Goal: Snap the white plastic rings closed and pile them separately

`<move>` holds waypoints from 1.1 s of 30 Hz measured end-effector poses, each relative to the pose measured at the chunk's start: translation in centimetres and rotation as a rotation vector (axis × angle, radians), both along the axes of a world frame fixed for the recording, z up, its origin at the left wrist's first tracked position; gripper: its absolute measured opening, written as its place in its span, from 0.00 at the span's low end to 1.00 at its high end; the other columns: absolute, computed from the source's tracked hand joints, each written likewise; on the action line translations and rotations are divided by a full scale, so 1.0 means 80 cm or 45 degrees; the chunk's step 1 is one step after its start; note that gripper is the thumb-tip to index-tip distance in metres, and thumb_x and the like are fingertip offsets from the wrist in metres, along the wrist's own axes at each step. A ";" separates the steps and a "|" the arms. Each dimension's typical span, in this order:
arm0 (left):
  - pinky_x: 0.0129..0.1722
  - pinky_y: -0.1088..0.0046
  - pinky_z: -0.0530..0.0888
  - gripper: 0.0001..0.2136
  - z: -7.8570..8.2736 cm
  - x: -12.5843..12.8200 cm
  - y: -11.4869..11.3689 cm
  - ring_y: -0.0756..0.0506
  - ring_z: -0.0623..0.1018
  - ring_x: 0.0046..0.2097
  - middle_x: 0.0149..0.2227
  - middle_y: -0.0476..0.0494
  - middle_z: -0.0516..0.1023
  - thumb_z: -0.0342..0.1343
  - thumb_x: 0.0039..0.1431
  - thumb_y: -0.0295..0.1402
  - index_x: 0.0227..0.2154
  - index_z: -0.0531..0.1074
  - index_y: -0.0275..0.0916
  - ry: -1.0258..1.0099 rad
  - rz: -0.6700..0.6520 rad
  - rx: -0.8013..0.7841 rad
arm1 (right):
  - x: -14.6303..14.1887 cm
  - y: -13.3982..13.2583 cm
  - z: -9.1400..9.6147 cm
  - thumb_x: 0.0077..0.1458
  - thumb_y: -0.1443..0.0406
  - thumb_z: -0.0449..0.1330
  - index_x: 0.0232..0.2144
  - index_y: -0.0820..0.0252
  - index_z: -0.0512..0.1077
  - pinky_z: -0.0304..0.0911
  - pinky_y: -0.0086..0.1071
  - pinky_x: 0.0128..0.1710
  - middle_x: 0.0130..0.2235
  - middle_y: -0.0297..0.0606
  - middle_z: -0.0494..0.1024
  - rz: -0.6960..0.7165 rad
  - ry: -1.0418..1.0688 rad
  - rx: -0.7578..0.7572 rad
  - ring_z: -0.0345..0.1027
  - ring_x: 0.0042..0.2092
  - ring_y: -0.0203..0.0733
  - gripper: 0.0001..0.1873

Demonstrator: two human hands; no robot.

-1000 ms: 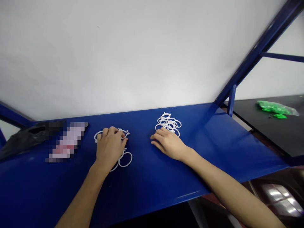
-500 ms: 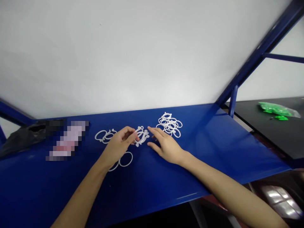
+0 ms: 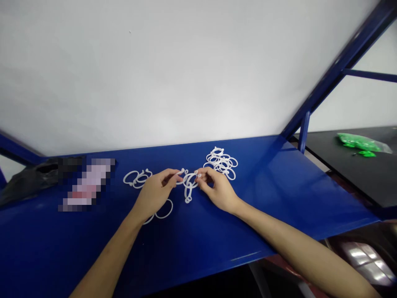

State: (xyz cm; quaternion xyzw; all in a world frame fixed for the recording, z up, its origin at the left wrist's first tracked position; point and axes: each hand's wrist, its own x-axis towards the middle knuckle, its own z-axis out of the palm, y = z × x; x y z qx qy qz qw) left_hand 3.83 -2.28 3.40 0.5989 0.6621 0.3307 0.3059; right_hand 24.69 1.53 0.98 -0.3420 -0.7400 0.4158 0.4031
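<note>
Between my hands hang several linked white plastic rings [image 3: 190,182] with small knobs and eyelets, some tilted and overlapping. My left hand [image 3: 159,188] is closed, pinching one ring of the cluster between thumb and fingers. From the other side my right hand [image 3: 217,186] also pinches a ring of it with thumb and fingertips. Behind my left hand lie a few more white rings [image 3: 132,178]. A plain thin ring [image 3: 164,208] rests below that hand, with another partly hidden by the wrist. Beyond my right hand is a loose pile of white rings [image 3: 221,160].
The blue tabletop [image 3: 263,178] meets a pale wall [image 3: 198,82] at the back. To the left lie a black plastic bag [image 3: 31,180] and a pixelated pinkish item [image 3: 89,182]. Blue frame bars [image 3: 331,74] rise at right, beside a dark table with a green-filled bag [image 3: 359,142].
My right hand has gone from open fingers beside the cluster to pinching a ring of it. The bunched rings have spread apart, with one part now hanging lower.
</note>
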 end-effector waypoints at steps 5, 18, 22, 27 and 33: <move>0.55 0.53 0.70 0.16 -0.010 -0.002 0.001 0.37 0.73 0.52 0.49 0.41 0.81 0.51 0.62 0.34 0.49 0.77 0.41 0.517 0.107 0.539 | 0.002 0.002 0.001 0.65 0.67 0.55 0.53 0.61 0.73 0.67 0.32 0.40 0.35 0.36 0.75 -0.042 -0.101 0.227 0.70 0.36 0.37 0.16; 0.49 0.60 0.74 0.10 -0.036 0.022 0.001 0.42 0.77 0.45 0.39 0.45 0.80 0.52 0.65 0.33 0.44 0.77 0.44 0.392 -0.326 0.475 | 0.005 0.001 -0.002 0.66 0.67 0.58 0.50 0.59 0.71 0.72 0.34 0.42 0.39 0.38 0.79 -0.043 -0.039 0.425 0.75 0.39 0.38 0.11; 0.46 0.65 0.75 0.10 -0.024 0.012 0.002 0.45 0.78 0.41 0.39 0.46 0.81 0.52 0.67 0.37 0.42 0.78 0.45 0.295 -0.175 0.522 | 0.011 0.005 0.006 0.68 0.68 0.55 0.50 0.58 0.73 0.71 0.37 0.46 0.42 0.41 0.78 -0.065 -0.121 0.672 0.73 0.44 0.41 0.11; 0.43 0.65 0.75 0.11 -0.025 0.006 0.003 0.44 0.77 0.38 0.34 0.47 0.80 0.51 0.68 0.38 0.40 0.79 0.46 0.422 -0.089 0.530 | 0.014 0.005 0.005 0.69 0.69 0.52 0.52 0.54 0.75 0.69 0.36 0.43 0.41 0.40 0.76 0.010 -0.221 0.740 0.70 0.42 0.40 0.15; 0.45 0.61 0.73 0.11 -0.035 0.010 0.006 0.42 0.77 0.41 0.38 0.46 0.83 0.51 0.67 0.33 0.40 0.79 0.45 0.510 -0.083 0.546 | 0.014 0.003 -0.002 0.67 0.74 0.52 0.51 0.51 0.77 0.67 0.36 0.41 0.41 0.40 0.76 0.079 -0.315 0.779 0.66 0.40 0.40 0.20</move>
